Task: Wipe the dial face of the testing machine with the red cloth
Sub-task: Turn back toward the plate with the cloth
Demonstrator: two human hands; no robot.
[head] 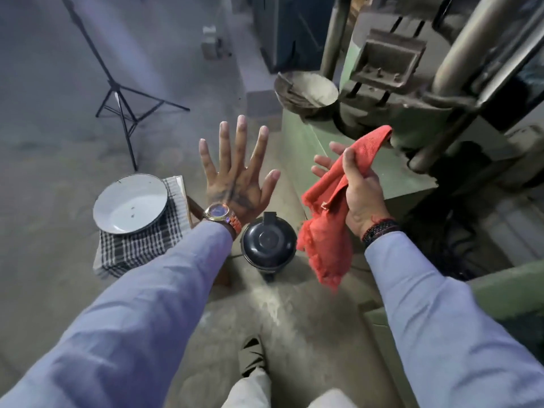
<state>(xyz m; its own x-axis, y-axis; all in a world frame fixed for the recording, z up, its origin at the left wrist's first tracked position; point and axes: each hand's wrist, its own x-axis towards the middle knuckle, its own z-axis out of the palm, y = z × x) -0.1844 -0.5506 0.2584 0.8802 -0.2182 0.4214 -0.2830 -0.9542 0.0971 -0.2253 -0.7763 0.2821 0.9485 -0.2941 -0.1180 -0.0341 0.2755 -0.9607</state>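
My right hand (357, 191) grips the red cloth (326, 231), which drapes down from my palm and sticks up past my thumb toward the machine. My left hand (235, 172) is held out flat in front of me, fingers spread wide, holding nothing; a watch sits on that wrist. The testing machine (412, 92) is a dusty green and grey frame with thick steel columns at the upper right. Its dial face is not in view.
A black round pot with a lid (268, 241) stands on the floor between my hands. A white enamel plate (131, 203) rests on a checked cloth over a stool at left. A black tripod stand (123, 104) is behind it. A dusty pan (306, 91) sits on the machine base.
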